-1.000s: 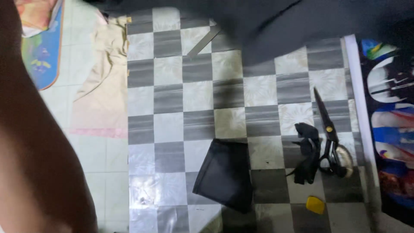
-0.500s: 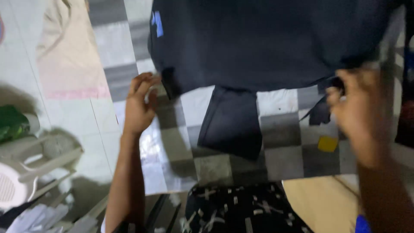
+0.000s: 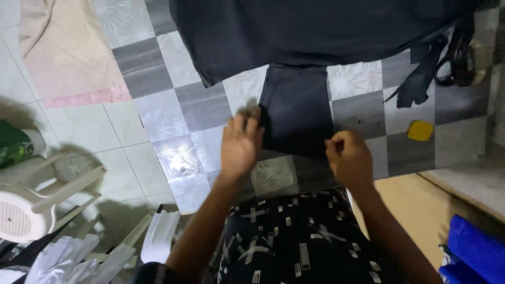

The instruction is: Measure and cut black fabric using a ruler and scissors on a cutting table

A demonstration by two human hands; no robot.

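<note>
On the checkered mat (image 3: 200,110), head view, a small dark rectangular fabric piece (image 3: 297,108) is lying flat at centre, its top edge tucked under the big dark cloth (image 3: 315,26) spreading across 12 o'clock. Left hand (image 3: 239,144) is pressing at the piece's 8 o'clock edge, fingers (image 3: 251,122) nearly straight and spread, tips touching the left edge, not gripping anything. Right hand (image 3: 350,158) is sitting at the piece's 5 o'clock corner, fingers curled in a pinch; it looks to be nipping that bottom-right corner, though the exact hold is hidden by the knuckles.

Around it: yellow chalk block (image 3: 420,130) at 3 o'clock, well apart from the right hand; black strip scraps (image 3: 421,79) and scissors (image 3: 456,58) at 2 o'clock; beige cloth (image 3: 63,52) at 10 o'clock; white plastic stool (image 3: 37,200) at 8 o'clock; blue fabric (image 3: 473,252) at 4 o'clock.

Risks, as a judgement: the flat left hand is only resting, so a pull from the right could skew or wrinkle the piece; the big cloth overlapping the top edge could drag with it.
</note>
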